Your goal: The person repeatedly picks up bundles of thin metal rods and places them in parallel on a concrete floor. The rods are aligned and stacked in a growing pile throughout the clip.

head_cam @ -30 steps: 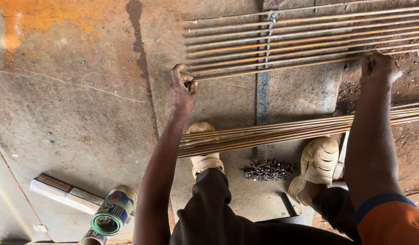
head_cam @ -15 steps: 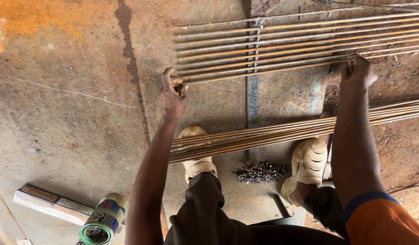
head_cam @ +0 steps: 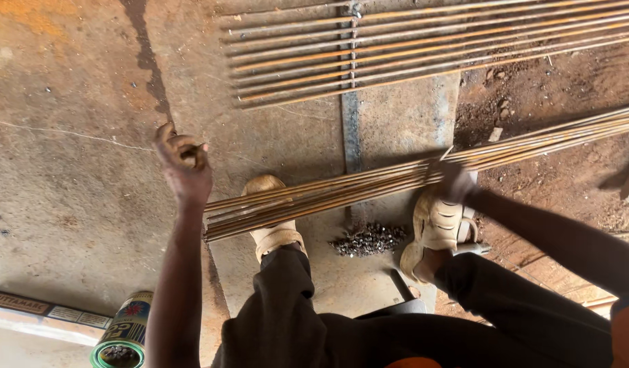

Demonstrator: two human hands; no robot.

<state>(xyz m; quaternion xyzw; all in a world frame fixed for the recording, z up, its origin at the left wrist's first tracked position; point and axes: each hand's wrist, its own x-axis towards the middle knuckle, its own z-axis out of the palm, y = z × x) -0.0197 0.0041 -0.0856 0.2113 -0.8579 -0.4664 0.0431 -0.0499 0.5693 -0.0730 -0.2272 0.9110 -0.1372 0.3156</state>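
Observation:
A bundle of thin rusty steel rods (head_cam: 314,197) lies across my two sandalled feet (head_cam: 273,235). My right hand (head_cam: 454,178), blurred, is closed on a rod at the top of that bundle, just above my right sandal (head_cam: 437,228). My left hand (head_cam: 181,160) hangs in the air left of the bundle's end, fingers curled shut, touching no rod. Farther away, several rods (head_cam: 430,48) lie side by side in a flat row over a flat steel strip (head_cam: 350,129).
A small heap of dark metal bits (head_cam: 369,240) sits between my feet. A green-rimmed can (head_cam: 123,334) and a long flat box (head_cam: 35,310) lie at lower left on the concrete slab. Bare dirt (head_cam: 553,177) begins at the right.
Both hands have left the far row of rods. My left hand drew back and curled up; my right hand dropped down to the bundle over my feet.

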